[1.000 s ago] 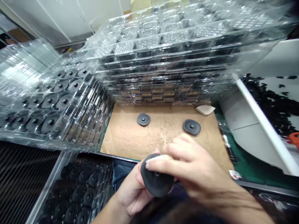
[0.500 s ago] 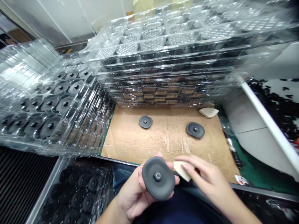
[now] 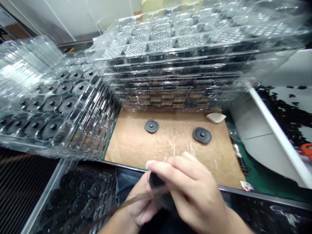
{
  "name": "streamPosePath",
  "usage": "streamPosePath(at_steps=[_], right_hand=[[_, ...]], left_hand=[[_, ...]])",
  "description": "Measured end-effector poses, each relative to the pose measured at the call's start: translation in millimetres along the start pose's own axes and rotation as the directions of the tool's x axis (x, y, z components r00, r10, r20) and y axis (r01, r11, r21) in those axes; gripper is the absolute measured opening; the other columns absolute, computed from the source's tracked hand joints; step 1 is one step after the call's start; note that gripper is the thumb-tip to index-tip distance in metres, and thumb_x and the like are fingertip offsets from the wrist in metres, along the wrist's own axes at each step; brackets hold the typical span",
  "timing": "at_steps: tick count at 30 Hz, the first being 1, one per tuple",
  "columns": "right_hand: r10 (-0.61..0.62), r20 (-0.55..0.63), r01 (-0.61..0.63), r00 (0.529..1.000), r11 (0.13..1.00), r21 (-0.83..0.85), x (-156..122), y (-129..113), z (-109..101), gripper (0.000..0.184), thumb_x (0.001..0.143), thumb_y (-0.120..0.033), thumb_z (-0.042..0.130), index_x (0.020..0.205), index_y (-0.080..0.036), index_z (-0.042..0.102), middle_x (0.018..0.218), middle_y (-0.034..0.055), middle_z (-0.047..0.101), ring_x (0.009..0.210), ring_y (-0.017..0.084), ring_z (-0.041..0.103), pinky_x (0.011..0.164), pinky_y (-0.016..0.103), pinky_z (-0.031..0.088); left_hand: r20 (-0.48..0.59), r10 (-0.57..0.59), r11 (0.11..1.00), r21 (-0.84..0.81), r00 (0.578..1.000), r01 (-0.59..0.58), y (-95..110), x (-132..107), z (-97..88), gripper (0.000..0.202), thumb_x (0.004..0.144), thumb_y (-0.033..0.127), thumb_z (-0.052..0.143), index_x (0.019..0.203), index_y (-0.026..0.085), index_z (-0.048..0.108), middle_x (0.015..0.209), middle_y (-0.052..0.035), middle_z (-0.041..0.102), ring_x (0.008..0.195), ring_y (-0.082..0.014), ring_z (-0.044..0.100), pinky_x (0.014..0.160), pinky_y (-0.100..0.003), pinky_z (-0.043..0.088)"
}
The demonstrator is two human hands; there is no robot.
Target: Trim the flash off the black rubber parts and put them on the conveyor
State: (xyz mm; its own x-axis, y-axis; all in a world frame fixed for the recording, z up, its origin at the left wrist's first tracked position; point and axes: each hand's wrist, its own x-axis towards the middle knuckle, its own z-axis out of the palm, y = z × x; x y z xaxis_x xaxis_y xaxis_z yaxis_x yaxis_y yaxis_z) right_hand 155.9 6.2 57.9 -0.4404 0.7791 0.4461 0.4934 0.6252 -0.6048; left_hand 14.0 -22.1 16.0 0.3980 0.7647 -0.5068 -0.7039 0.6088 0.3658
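My left hand holds a black rubber disc low in the view, and the disc is mostly hidden. My right hand sits over the disc with its fingers pressed against the disc's face. A pale sliver at the right fingertips looks like a pad held there, though most of it is out of sight. Farther off, two more black discs lie flat on a cardboard sheet. Another pale pad rests at that sheet's back right corner.
Tall stacks of clear plastic trays rise behind the cardboard. A tray stack holding black discs stands to the left, with a lower tray of discs below it. A white rail runs along the right.
My right hand has moved left from beside the disc onto its face, covering the pale pad it held. The disc has turned from facing me to a more edge-on position.
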Motion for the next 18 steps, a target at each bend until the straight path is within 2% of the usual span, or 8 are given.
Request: streamPosePath(at_steps=[2, 4, 5, 7, 10, 14, 16, 18], right_hand=[[0.068, -0.077, -0.074, 0.995, 0.994, -0.082, -10.1, -6.7, 6.1, 0.027, 0.084, -0.010, 0.043, 0.103, -0.010, 0.061, 0.076, 0.0073, 0.065, 0.064, 0.016, 0.056, 0.058, 0.030, 0.042], [0.099, -0.080, -0.108, 0.992, 0.986, -0.129, -21.2, -12.0, 8.6, 0.028, 0.082, -0.008, 0.048, 0.107, -0.010, 0.059, 0.082, 0.0081, 0.067, 0.068, 0.018, 0.060, 0.066, 0.031, 0.046], [0.119, -0.066, -0.124, 0.991, 0.989, -0.081, -25.9, -13.2, 8.5, 0.028, 0.081, -0.008, 0.049, 0.107, -0.013, 0.059, 0.083, 0.0065, 0.068, 0.070, 0.018, 0.061, 0.068, 0.030, 0.048], [0.206, -0.001, -0.204, 0.979, 0.970, 0.134, -32.8, -10.6, 7.2, 0.026, 0.081, -0.011, 0.052, 0.103, -0.022, 0.061, 0.083, 0.0011, 0.069, 0.071, 0.015, 0.064, 0.065, 0.024, 0.051], [0.394, 0.029, -0.375, 0.919, 0.847, 0.375, -41.1, 6.7, 8.2, 0.018, 0.082, -0.020, 0.054, 0.094, -0.027, 0.064, 0.085, -0.0013, 0.069, 0.073, 0.015, 0.066, 0.057, 0.018, 0.053], [0.630, -0.059, -0.539, 0.775, 0.706, 0.459, -53.1, 36.5, 10.8, 0.020, 0.085, -0.027, 0.052, 0.102, -0.022, 0.062, 0.093, 0.0045, 0.069, 0.081, 0.018, 0.066, 0.065, 0.022, 0.055], [0.660, -0.081, -0.578, 0.747, 0.704, 0.413, -55.1, 41.3, 5.3, 0.022, 0.085, -0.030, 0.052, 0.102, -0.022, 0.062, 0.094, 0.0043, 0.069, 0.081, 0.018, 0.066, 0.063, 0.020, 0.054], [0.625, -0.156, -0.568, 0.765, 0.769, 0.294, -52.4, 35.8, -4.1, 0.022, 0.086, -0.029, 0.050, 0.104, -0.023, 0.062, 0.098, 0.0041, 0.067, 0.082, 0.019, 0.066, 0.063, 0.021, 0.054]], left_hand=[[-0.035, 0.062, 0.998, 0.015, 0.997, -0.062, 3.4, 2.2, 2.9, 0.043, 0.045, 0.024, 0.083, 0.085, 0.022, 0.070, 0.082, 0.0025, 0.071, 0.075, -0.0116, 0.065, 0.072, -0.017, 0.049], [-0.051, 0.125, 0.992, 0.009, 0.991, -0.124, 5.9, 4.2, 4.7, 0.060, 0.034, 0.025, 0.085, 0.092, 0.026, 0.068, 0.093, 0.0013, 0.070, 0.082, -0.0146, 0.064, 0.078, -0.021, 0.048], [-0.057, 0.140, 0.990, 0.005, 0.988, -0.140, 6.2, 5.0, 5.2, 0.063, 0.032, 0.027, 0.085, 0.093, 0.026, 0.067, 0.096, 0.0004, 0.069, 0.086, -0.0169, 0.064, 0.081, -0.024, 0.048], [-0.076, 0.150, 0.989, -0.006, 0.986, -0.151, 4.8, 6.2, 6.2, 0.062, 0.032, 0.028, 0.085, 0.091, 0.026, 0.067, 0.095, -0.0003, 0.069, 0.087, -0.0192, 0.064, 0.081, -0.027, 0.048], [-0.111, 0.146, 0.989, -0.018, 0.983, -0.149, 1.0, 7.5, 7.7, 0.063, 0.033, 0.025, 0.086, 0.092, 0.026, 0.067, 0.095, -0.0011, 0.069, 0.086, -0.0186, 0.063, 0.077, -0.026, 0.048], [-0.136, 0.159, 0.987, -0.005, 0.978, -0.161, 0.7, 7.3, 6.2, 0.065, 0.035, 0.025, 0.085, 0.096, 0.023, 0.063, 0.104, -0.0052, 0.066, 0.090, -0.0207, 0.062, 0.081, -0.028, 0.047], [-0.146, 0.158, 0.987, 0.008, 0.977, -0.158, 1.8, 6.7, 4.7, 0.067, 0.035, 0.024, 0.085, 0.098, 0.022, 0.061, 0.108, -0.0070, 0.064, 0.091, -0.0234, 0.062, 0.083, -0.032, 0.046], [-0.168, 0.151, 0.988, 0.014, 0.974, -0.151, 1.8, 6.6, 4.5, 0.070, 0.034, 0.022, 0.086, 0.099, 0.023, 0.061, 0.108, -0.0071, 0.064, 0.092, -0.0247, 0.062, 0.083, -0.033, 0.046]])
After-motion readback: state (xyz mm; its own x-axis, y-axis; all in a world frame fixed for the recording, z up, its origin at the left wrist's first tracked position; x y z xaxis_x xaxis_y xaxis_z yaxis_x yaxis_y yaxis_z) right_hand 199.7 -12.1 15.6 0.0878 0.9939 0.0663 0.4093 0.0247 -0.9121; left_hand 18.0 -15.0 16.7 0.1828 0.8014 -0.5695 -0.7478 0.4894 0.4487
